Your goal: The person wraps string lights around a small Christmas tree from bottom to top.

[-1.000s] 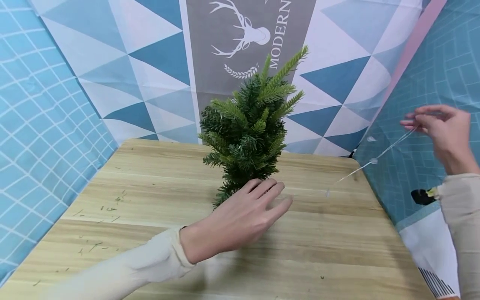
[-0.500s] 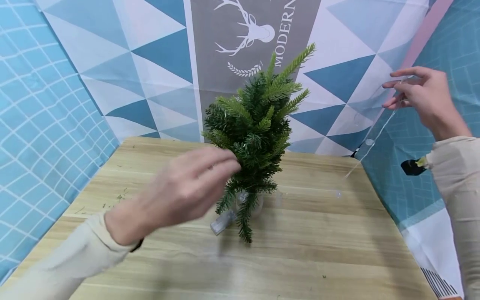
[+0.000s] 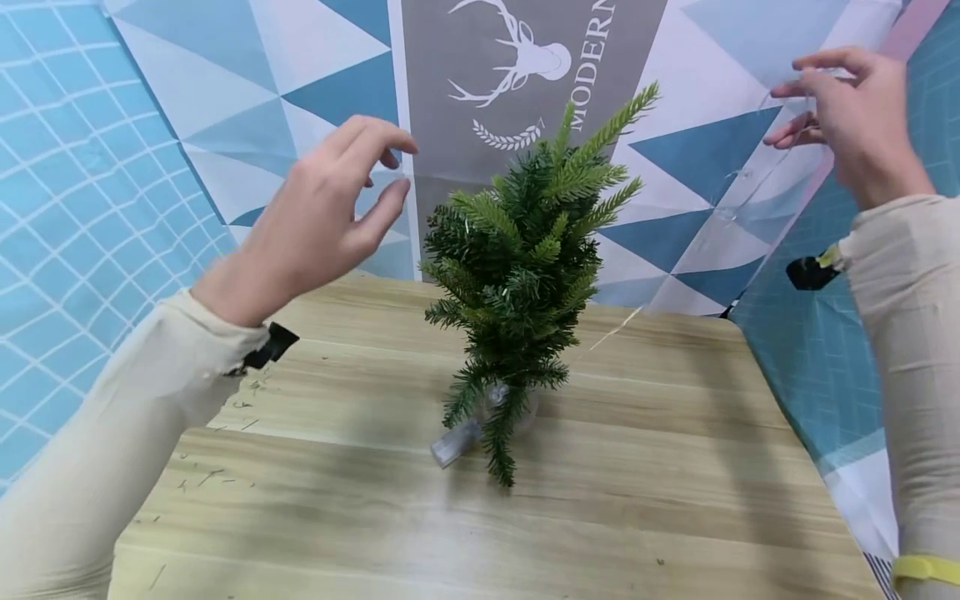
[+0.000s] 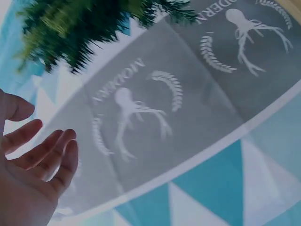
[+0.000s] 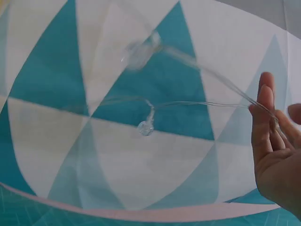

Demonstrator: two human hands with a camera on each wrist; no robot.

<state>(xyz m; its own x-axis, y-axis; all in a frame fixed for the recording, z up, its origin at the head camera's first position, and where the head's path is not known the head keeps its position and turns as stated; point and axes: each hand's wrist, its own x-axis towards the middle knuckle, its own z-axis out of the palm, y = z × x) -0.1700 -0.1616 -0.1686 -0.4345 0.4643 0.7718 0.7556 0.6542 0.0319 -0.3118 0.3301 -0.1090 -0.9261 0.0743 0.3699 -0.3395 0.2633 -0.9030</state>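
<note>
A small artificial Christmas tree [image 3: 517, 258] stands near the middle of the wooden table. To its left my left hand [image 3: 315, 208] is raised in the air, fingers loosely bent and apart from the branches; the left wrist view shows nothing in its palm. High on the right, my right hand [image 3: 862, 125] holds the thin clear wire of some string lights [image 5: 146, 127], which crosses its fingers. The wire slants down toward the tree's lower part, where branches hide it. At the tree's foot lies a clear box-like piece [image 3: 455, 443], partly behind a low branch.
Loose green needles [image 3: 210, 477] are scattered on the table [image 3: 600, 517] at the left. A patterned cloth backdrop [image 3: 480, 50] with a deer head stands behind the tree. Blue tiled-print cloths [image 3: 52, 250] flank both sides.
My left hand has left the lower branches and risen to the left of the tree. My right hand has moved upward with the wire, lifting more of it off the table.
</note>
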